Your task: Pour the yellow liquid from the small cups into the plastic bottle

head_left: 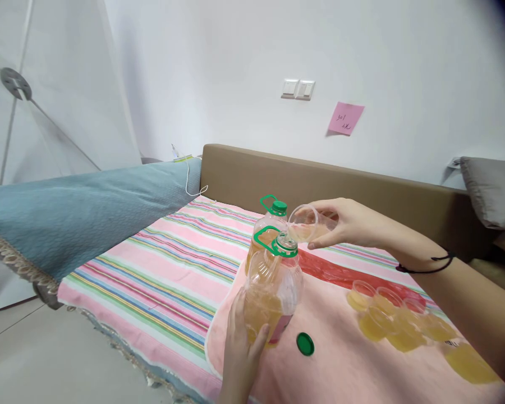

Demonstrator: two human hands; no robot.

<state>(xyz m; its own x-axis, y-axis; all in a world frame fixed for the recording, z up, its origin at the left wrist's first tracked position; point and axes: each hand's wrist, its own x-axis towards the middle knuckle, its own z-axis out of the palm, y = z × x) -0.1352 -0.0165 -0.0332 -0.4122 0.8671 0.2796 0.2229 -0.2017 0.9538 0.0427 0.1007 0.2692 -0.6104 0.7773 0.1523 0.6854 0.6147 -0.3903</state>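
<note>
My left hand (243,331) is wrapped round the lower body of a large clear bottle (265,303) of yellow-orange liquid. That bottle has a green handle ring and an uncapped mouth. Tilted on its side at the mouth is a clear plastic cup (303,224), held by my right hand (340,224) with thumb and fingers. A little liquid seems to lie along the cup's lower side. Right behind stands a second bottle (261,230) with its green cap on. A loose green cap (305,344) lies on the pink mat (294,379).
Several clear cups of yellow liquid (379,322) stand close together at the right, under my right forearm. A red plastic sheet (332,274) lies behind them. A striped cloth (172,269) covers the surface, with a brown backrest (320,177) along the wall.
</note>
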